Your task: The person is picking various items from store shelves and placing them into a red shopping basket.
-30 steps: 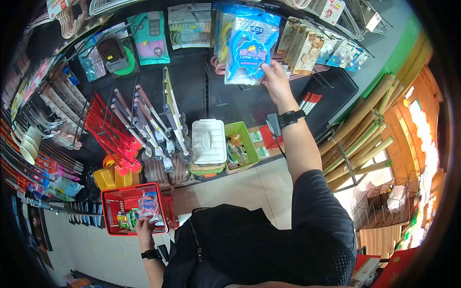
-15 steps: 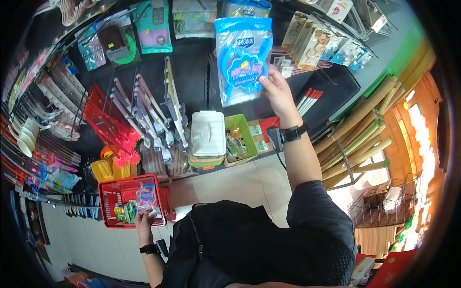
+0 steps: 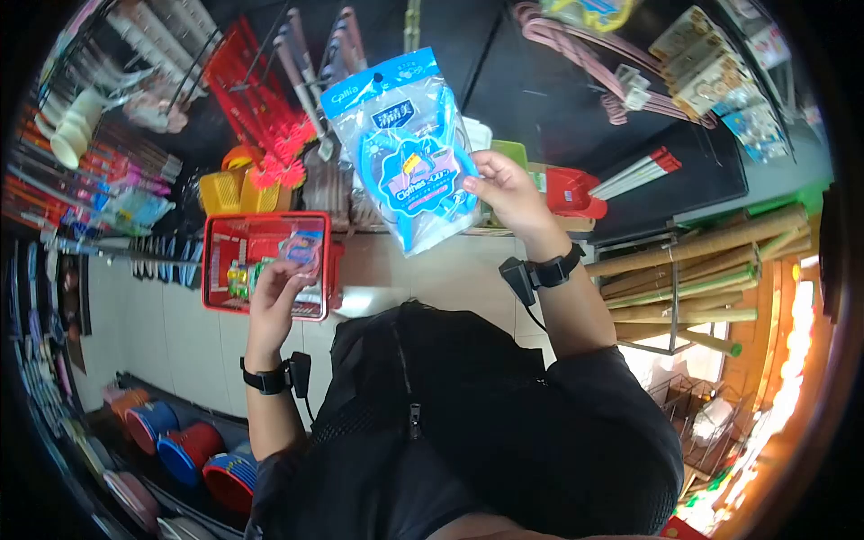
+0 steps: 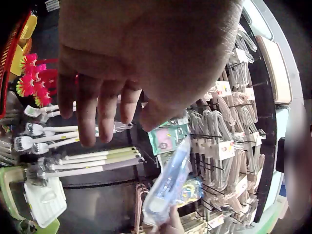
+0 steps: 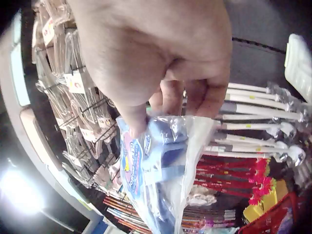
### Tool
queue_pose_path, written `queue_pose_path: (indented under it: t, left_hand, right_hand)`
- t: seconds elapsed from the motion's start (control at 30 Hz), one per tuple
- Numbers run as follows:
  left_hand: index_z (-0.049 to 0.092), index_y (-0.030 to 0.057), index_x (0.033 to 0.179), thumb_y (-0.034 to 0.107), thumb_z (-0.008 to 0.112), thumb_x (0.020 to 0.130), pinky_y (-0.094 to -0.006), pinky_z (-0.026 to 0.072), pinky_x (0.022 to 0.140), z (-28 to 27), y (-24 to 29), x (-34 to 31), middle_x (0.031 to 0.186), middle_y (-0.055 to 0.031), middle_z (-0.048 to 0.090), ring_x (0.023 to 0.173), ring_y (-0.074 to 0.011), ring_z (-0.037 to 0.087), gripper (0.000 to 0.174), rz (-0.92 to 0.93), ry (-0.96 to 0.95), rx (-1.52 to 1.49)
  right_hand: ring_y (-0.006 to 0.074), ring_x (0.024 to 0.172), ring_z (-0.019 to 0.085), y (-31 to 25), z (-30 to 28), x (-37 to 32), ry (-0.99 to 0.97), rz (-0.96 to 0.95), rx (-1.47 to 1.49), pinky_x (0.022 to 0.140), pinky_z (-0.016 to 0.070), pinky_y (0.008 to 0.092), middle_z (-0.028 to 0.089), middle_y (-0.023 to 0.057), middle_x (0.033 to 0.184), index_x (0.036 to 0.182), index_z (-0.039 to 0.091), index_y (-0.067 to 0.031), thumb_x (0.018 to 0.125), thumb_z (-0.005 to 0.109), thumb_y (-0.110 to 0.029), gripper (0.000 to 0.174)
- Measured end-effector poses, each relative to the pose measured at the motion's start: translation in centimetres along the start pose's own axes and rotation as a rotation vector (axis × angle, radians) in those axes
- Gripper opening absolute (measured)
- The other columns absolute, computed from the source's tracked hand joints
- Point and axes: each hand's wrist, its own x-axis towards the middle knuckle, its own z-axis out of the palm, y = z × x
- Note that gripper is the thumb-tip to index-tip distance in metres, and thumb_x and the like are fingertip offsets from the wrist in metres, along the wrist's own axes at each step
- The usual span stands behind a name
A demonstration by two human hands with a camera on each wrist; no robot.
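My right hand (image 3: pixel 515 193) pinches the lower right edge of a clear pack of blue clothes pegs (image 3: pixel 409 148), thumb in front and fingers behind. In the right wrist view the blue plastic pegs (image 5: pixel 163 161) show through the wrapper below the thumb. My left hand (image 3: pixel 273 301) is left of the pack, overlapping the near side of a red shopping basket (image 3: pixel 328 270). Its fingers (image 4: pixel 87 112) extend loosely with nothing in them. Inside the basket lie a pink-and-blue pack (image 3: pixel 304 245) and small yellow-and-green items (image 3: pixel 238 279), partly hidden by the left hand.
Red-handled brushes (image 3: pixel 247 85) and yellow plastic scoops (image 3: pixel 220 193) are behind the basket. Pink hangers (image 3: pixel 576 45) hang at the upper right, with a red dustpan (image 3: pixel 571 192) below. Bamboo poles (image 3: pixel 702 261) stand at right; stacked buckets (image 3: pixel 189 450) sit lower left.
My right hand has taken the peg pack off the rack and brought it down and left, toward my body. The left hand has risen from the basket's pack. The view has tilted downward.
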Motion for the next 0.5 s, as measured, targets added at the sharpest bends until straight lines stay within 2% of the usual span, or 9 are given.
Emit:
queue_pose_path:
  t: [0.03,0.2,0.23,0.3,0.4,0.5]
  left_hand:
    - [0.049,-0.0002,0.114,0.003,0.048,0.093,-0.0327,0.046,0.088,0.7,1.9,-0.5,0.112,-0.0134,0.058,0.098,-0.0188,0.059,0.021,-0.026,-0.037,0.032]
    - [0.039,0.0009,0.127,0.003,0.05,0.092,-0.0314,0.0448,0.091,1.0,3.2,0.5,0.122,-0.0145,0.054,0.107,-0.0196,0.056,0.037,0.011,-0.107,-0.05]
    - [0.037,0.0009,0.129,0.004,0.052,0.092,-0.0316,0.0447,0.091,0.8,3.1,0.6,0.118,-0.013,0.055,0.105,-0.0189,0.056,0.04,0.009,-0.073,-0.066]
    - [0.038,-0.0003,0.125,0.003,0.054,0.091,-0.0304,0.0459,0.088,0.8,2.8,0.7,0.111,-0.0102,0.056,0.099,-0.0174,0.058,0.038,0.062,-0.033,-0.085]
    - [0.042,-0.0007,0.118,0.001,0.057,0.089,-0.0293,0.0475,0.083,-1.3,2.5,1.1,0.105,-0.0087,0.056,0.093,-0.0159,0.059,0.032,0.118,0.088,0.026]
    - [0.044,-0.0002,0.11,-0.001,0.058,0.088,-0.0288,0.0496,0.079,-4.2,2.9,1.8,0.101,-0.0091,0.057,0.089,-0.0154,0.06,0.027,0.05,0.165,-0.042]
  right_hand:
    - [0.0106,0.093,0.058,0.5,1.3,-0.1,-0.015,0.056,-0.02,0.082,0.0472,0.0252,0.062,0.0052,0.101,0.11,0.054,-0.0008,0.088,0.063,-0.01,0.026]
    - [0.0101,0.089,0.057,2.1,6.3,1.7,-0.166,0.131,0.055,0.08,0.0475,0.0257,0.06,0.0034,0.095,0.105,0.054,-0.0022,0.083,0.068,-0.008,0.027]
    - [0.0101,0.089,0.057,2.5,7.3,2.0,-0.182,0.149,0.069,0.08,0.0475,0.0257,0.06,0.0034,0.095,0.105,0.054,-0.0022,0.083,0.068,-0.008,0.027]
    - [0.0102,0.089,0.057,3.2,8.7,2.4,-0.266,0.202,0.117,0.08,0.0476,0.0255,0.059,0.0045,0.096,0.106,0.053,-0.0019,0.083,0.069,-0.008,0.028]
    - [0.0113,0.091,0.059,4.3,11.3,4.3,-0.332,0.176,0.088,0.08,0.0487,0.0252,0.059,0.0055,0.099,0.107,0.052,-0.0017,0.083,0.067,-0.005,0.029]
    - [0.0115,0.09,0.059,5.0,14.3,6.8,-0.379,0.144,0.075,0.078,0.0492,0.0256,0.059,0.0057,0.097,0.107,0.052,-0.0012,0.083,0.068,-0.006,0.029]
